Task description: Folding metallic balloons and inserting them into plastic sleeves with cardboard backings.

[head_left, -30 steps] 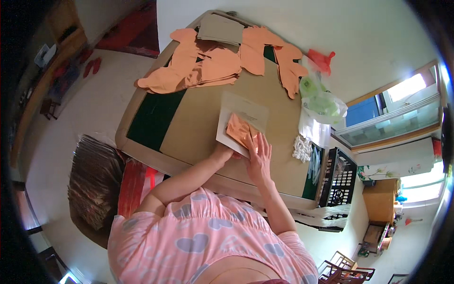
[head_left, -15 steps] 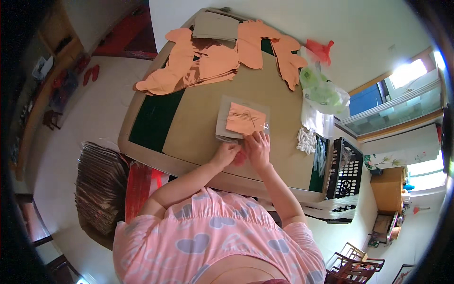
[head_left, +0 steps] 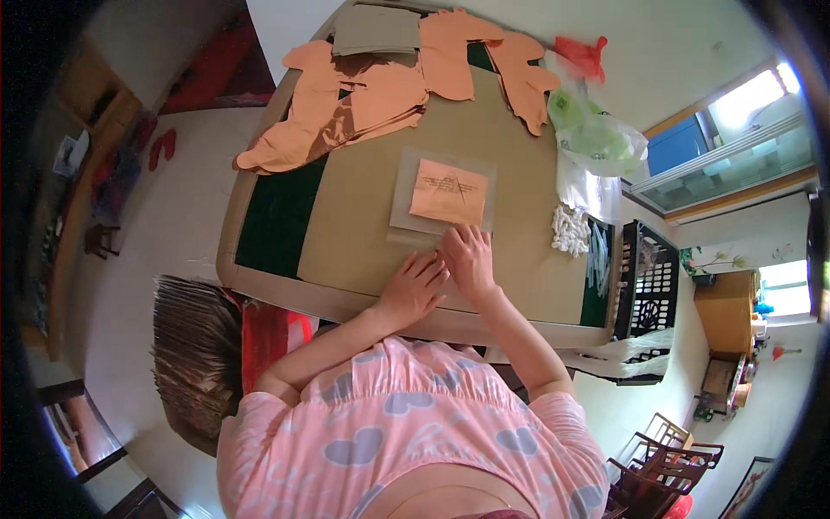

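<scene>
Right hand: fingers bunched on lower edge of clear bag; cannot tell if pinching. Left hand: palm down, fingers loosely spread, just beside right. Bag flat on brown board, copper-coloured sheet inside. Beyond: copper-coloured cutouts, grey card stack. Toward right: white pieces, black crate.

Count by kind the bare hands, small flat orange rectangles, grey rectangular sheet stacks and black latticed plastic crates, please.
Bare hands, left and right: 2
Small flat orange rectangle: 1
Grey rectangular sheet stack: 1
Black latticed plastic crate: 1
Total: 5
</scene>
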The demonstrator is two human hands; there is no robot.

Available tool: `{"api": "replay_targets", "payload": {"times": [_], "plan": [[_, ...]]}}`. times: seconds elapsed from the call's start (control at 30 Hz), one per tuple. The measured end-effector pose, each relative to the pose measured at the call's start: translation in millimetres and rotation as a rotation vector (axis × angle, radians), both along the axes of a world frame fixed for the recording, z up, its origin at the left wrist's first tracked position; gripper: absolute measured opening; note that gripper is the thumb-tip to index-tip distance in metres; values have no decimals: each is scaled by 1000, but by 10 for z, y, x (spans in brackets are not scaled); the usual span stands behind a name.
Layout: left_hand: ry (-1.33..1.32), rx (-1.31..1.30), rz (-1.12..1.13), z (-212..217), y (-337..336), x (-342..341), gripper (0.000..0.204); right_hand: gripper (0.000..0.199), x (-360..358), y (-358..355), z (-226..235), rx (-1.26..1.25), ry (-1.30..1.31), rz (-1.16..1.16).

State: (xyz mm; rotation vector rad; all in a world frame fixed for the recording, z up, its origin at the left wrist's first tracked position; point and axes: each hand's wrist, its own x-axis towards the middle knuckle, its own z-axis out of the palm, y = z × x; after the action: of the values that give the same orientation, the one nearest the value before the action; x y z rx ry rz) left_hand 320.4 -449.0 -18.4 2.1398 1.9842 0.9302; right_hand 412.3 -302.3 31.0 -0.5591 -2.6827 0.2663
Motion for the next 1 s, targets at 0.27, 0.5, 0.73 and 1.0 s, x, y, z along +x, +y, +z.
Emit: {"api": "replay_targets", "payload": {"times": [0.27,0.5,0.73,1.0], "plan": [[5,50,67,17,109,-54,53,24,-150,108,24,-31,-54,-81],[83,-67,78,73,104,-60,55,19,-281,199,-26,41,-119,-48],[81,-70,81,7,131,-62,56,18,-261,201,-125,76,-29,-96],[99,-97,108,69,28,-40,52,16,144,298,-132,56,108,-76]]}}
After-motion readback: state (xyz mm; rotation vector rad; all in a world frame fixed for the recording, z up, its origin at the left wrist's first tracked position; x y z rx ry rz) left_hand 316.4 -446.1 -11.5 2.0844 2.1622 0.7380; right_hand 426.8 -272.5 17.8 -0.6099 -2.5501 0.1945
